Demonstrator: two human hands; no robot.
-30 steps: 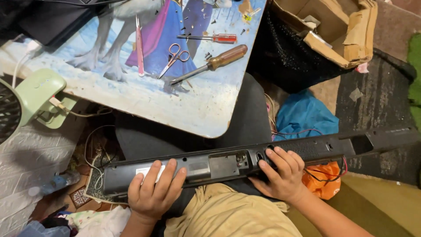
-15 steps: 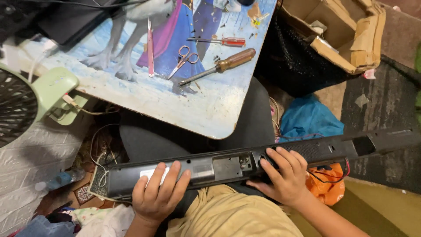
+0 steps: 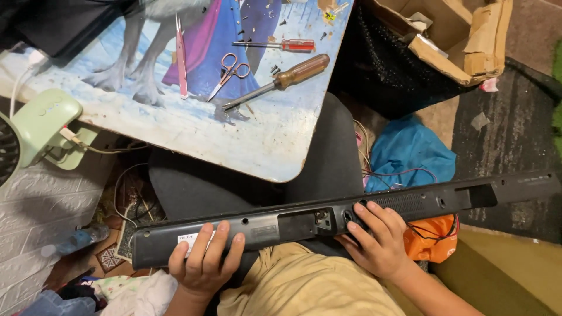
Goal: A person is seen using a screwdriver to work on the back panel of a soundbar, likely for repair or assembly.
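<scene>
While it lies across the person's lap, the long black soundbar [image 3: 328, 219] runs from lower left to upper right, its back panel facing up, just below the near edge of the worktop [image 3: 275, 146]. The left hand [image 3: 205, 263] rests on the bar's left part, fingers spread flat over a white label and curled over the upper edge, so its grip is loose and open rather than clamped. The right hand [image 3: 377, 240] sits near the middle, fingertips pressed down beside a recessed connector bay; its grip is likewise splayed on the surface, pinching nothing.

On the worktop, which bears a cartoon picture, lie a wooden-handled screwdriver [image 3: 275, 82], a smaller red-handled screwdriver [image 3: 281, 44], small scissors [image 3: 229, 73], pink tweezers [image 3: 181, 55] and scattered small screws [image 3: 274, 70]. A pale green fan [image 3: 35, 126] with a cable stands at the left edge. A torn cardboard box [image 3: 462, 35] sits at upper right, beside a black mesh bag [image 3: 380, 70]. Under the bar's right half a blue cloth [image 3: 410, 152] and an orange bag [image 3: 433, 243] lie on the floor, with thin loose wires [image 3: 398, 174] crossing between them. The worktop's corner overhangs the person's knee, close above the bar's middle.
</scene>
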